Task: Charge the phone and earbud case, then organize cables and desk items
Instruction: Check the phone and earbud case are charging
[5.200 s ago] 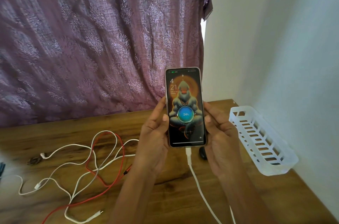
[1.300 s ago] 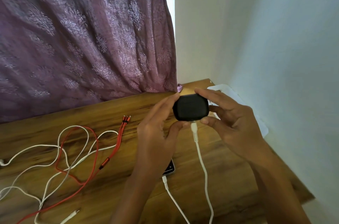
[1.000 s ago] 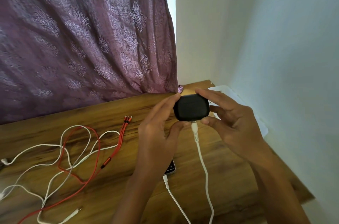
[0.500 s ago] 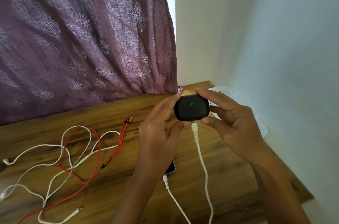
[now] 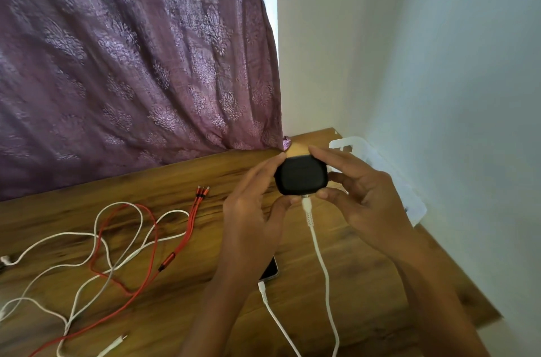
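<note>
1. The earbud case is pinched from both sides. The left hand has forefinger and thumb closed on its left edge, and the right hand does the same on its right edge, with the other fingers left loose.
2. The case is held in the air over the far right part of the desk. Its front is turned towards the camera, probably so that a charging light can be checked; none is seen lit.
3. A white cable is plugged into its underside, and the two-handed hold likely keeps the plug seated.
4. The phone is laid flat under the left wrist and is mostly hidden. A second white cable is joined to its near end.
5. A red cable and loose white cables are left tangled on the left, not yet tidied.
6. A white basket is set against the wall and is partly covered by the right hand.
7. The spot beneath the case is crossed by its own cable, with the phone close by.
</note>
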`<move>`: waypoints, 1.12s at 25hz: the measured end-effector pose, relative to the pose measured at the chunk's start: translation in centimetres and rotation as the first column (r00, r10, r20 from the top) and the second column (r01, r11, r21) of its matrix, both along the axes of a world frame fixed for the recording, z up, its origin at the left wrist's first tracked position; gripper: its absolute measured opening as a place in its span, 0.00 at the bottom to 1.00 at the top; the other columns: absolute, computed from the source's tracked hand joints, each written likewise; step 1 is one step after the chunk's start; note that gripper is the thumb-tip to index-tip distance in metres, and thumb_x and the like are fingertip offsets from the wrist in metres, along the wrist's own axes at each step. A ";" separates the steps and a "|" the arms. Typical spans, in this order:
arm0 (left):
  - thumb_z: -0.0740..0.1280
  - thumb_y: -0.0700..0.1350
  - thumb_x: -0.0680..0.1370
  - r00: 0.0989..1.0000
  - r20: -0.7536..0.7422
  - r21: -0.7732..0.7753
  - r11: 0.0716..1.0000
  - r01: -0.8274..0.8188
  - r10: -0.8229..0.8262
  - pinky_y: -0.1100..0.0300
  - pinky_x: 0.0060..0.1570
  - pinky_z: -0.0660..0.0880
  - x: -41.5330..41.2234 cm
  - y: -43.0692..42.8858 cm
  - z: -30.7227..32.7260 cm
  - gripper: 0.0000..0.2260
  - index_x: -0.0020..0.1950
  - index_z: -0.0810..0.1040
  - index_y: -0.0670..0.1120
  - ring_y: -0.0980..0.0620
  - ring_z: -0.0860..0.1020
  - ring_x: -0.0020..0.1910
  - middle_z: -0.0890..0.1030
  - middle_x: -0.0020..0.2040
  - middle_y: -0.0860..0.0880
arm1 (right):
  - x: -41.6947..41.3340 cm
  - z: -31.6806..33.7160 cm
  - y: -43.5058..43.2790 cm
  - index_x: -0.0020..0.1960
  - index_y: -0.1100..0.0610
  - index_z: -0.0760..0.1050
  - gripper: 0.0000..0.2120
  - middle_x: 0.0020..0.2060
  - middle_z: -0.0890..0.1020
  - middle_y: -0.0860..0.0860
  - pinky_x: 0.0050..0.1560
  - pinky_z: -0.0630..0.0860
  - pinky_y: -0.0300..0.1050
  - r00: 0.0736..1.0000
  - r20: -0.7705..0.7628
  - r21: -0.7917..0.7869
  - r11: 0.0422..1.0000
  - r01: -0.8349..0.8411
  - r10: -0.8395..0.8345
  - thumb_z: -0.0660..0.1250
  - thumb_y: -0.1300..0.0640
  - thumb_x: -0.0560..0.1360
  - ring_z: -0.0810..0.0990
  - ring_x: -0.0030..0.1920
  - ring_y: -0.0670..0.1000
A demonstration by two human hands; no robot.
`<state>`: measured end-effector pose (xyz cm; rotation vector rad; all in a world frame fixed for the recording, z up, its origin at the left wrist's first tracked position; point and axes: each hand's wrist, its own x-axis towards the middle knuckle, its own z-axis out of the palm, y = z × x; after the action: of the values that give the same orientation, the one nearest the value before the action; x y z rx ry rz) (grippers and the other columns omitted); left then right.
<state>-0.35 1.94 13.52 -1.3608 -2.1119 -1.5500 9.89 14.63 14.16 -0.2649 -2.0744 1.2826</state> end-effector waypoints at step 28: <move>0.66 0.49 0.76 0.982 0.065 -0.698 0.712 -0.083 0.177 0.54 0.72 0.47 -5.2 5.9 -14.9 0.24 0.71 0.65 0.46 0.47 0.51 0.75 0.71 0.69 0.49 | -6.5 -16.4 5.5 0.69 0.57 0.67 0.24 0.67 0.71 0.51 0.67 0.60 0.37 0.790 0.612 -0.118 0.991 0.056 0.028 0.64 0.68 0.74 0.67 0.69 0.49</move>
<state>-5.57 7.82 -1.35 -1.2542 -2.9754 -0.7995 3.43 20.09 -2.27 -0.8585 -2.5090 1.4571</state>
